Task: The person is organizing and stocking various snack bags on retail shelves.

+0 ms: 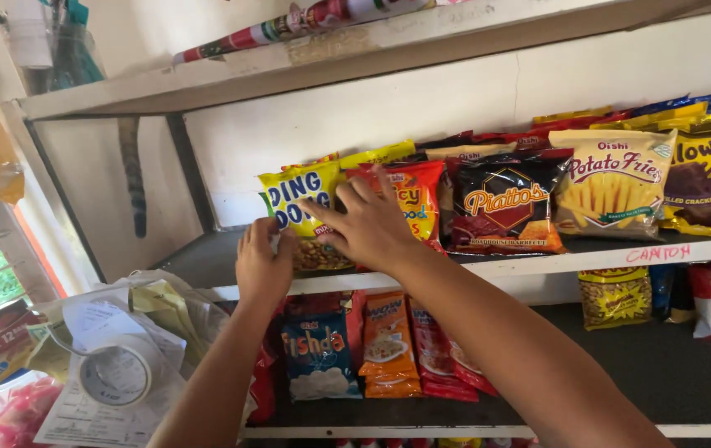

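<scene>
A yellow snack bag with blue lettering (301, 195) stands at the left end of a row of snack bags on the middle shelf (505, 265). My left hand (261, 264) grips its lower left corner at the shelf edge. My right hand (365, 221) lies flat, fingers spread, across the front of the yellow bag and the red snack bag (418, 199) beside it. Right of these stand a black chip bag (505, 203), a cream fries bag (613, 182) and a yellow cracker bag (710, 178).
The lower shelf (679, 365) carries a blue snack bag (319, 355), orange and red packs (389, 344) and more bags at the right. A tape roll (116, 375) and loose papers (98, 332) lie at the left. A top shelf (289, 70) runs overhead.
</scene>
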